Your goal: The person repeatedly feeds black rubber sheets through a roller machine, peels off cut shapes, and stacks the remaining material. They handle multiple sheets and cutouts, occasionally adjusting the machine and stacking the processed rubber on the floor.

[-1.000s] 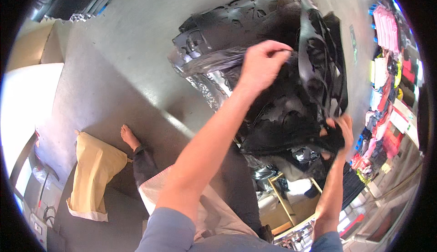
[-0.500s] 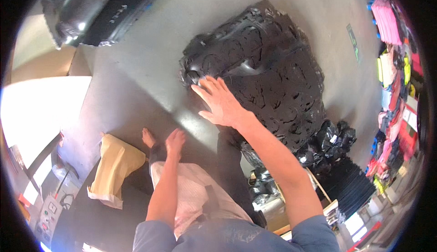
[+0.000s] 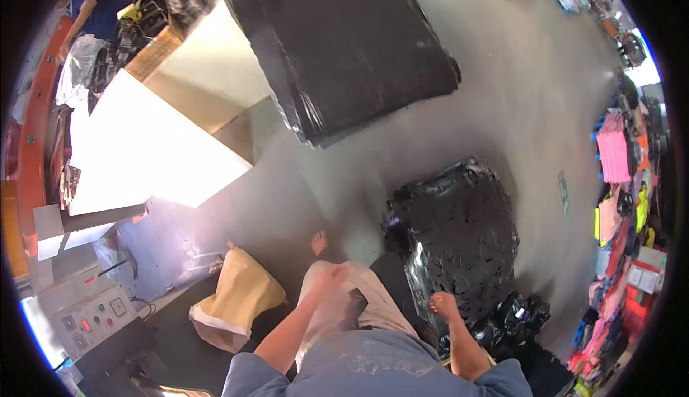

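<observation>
My left hand (image 3: 331, 278) is over the front of my pale trousers (image 3: 323, 311), smeared by motion, so its fingers cannot be made out. My right hand (image 3: 443, 304) is loosely curled at my right side, over the left edge of a stack of black, rumpled, shiny sheets (image 3: 466, 232). Nothing shows in its fingers, and whether it touches the sheets I cannot tell. Farther ahead lies a larger stack of smooth, flat black sheets (image 3: 352, 38), away from both hands.
A tan paper sack (image 3: 244, 293) stands at my left, near a control panel (image 3: 95, 322) with buttons. Bright white panels (image 3: 158, 139) lie ahead of it. Black plastic bags (image 3: 517, 314) sit beside the rumpled stack. Folded coloured goods (image 3: 613, 149) line the far right. Grey floor (image 3: 502, 96) runs between.
My right hand has drawn back from above the rumpled black stack to my side and curled. The view has shifted, bringing the larger flat stack into sight; my left hand is over my trousers.
</observation>
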Tool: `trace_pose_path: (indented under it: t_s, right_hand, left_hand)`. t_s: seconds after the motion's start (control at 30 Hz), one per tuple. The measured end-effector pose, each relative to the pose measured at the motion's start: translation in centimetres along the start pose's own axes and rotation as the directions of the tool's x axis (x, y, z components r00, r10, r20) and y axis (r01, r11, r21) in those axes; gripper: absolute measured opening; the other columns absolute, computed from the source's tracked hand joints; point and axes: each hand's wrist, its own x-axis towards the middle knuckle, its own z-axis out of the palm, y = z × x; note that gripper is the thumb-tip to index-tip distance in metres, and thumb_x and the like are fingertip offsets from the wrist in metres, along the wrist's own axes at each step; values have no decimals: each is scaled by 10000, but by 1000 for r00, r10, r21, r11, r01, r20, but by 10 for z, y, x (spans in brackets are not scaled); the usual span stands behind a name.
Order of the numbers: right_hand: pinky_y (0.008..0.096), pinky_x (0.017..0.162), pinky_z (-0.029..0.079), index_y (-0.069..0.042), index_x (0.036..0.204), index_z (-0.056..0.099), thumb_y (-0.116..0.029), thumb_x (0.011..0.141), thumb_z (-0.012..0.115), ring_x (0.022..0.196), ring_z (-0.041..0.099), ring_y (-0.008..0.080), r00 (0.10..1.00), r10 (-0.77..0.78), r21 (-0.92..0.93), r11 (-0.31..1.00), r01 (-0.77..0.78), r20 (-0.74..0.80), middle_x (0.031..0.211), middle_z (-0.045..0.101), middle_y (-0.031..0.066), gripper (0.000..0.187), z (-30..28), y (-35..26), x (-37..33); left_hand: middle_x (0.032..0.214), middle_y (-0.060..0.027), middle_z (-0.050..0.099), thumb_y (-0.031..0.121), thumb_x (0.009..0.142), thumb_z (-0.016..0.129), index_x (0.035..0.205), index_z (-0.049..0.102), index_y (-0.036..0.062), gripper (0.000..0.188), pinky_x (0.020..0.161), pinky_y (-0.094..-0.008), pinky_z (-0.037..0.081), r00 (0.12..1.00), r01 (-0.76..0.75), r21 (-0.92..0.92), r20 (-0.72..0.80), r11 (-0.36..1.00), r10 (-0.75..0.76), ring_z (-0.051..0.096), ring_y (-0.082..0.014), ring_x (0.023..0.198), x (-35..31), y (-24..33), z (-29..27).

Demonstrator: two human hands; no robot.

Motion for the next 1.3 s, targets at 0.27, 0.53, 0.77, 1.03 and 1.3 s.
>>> trace_pose_path:
  t_s: [0.27,0.53,0.77,1.03,1.3]
  right_hand:
    - [344,822,577,13,1188,766,-281,979,742,902,754,181,975,-185,-71,982,177,-120,931,800,114,362,-47,-231,95]
    - [316,828,584,6,1155,721,-148,1007,762,929,761,189,444,-867,-85,472,877,-227,1010,772,130,218,-194,-713,381]
    - [468,885,582,-52,1241,668,-215,982,751,1032,701,373,272,-959,-600,171,782,81,1121,690,157,318,-197,-1020,543]
    - [446,1303,331,-22,1644,369,-509,949,772,1587,334,356,383,-893,-766,72,639,235,1706,346,187,939,-152,-1259,657]
    - [475,1283,360,-7,1633,404,-662,758,871,1536,387,355,535,-780,-850,7,527,325,1673,375,164,1189,-132,-1342,662]
  left_hand:
    - [1083,-200,774,244,1007,652,1172,746,74,255,861,-453,597,915,-210,137,-320,968,244,758,-378,1015,131,165,-155]
    - [1278,-249,701,213,1030,697,1376,634,5,408,999,-461,562,476,-407,461,-629,788,614,689,-408,1169,363,375,-273]
    - [1647,-324,391,426,1054,642,1624,333,-69,816,1295,-573,262,360,81,461,-840,884,405,298,-487,1579,558,491,-394]
    - [1675,-299,352,460,997,680,1624,302,-93,917,1317,-583,188,332,260,409,-888,875,317,243,-471,1608,579,500,-389]
    - [1678,-310,328,405,956,733,1625,267,-87,953,1301,-623,185,391,212,369,-881,905,267,237,-508,1596,575,512,-399]
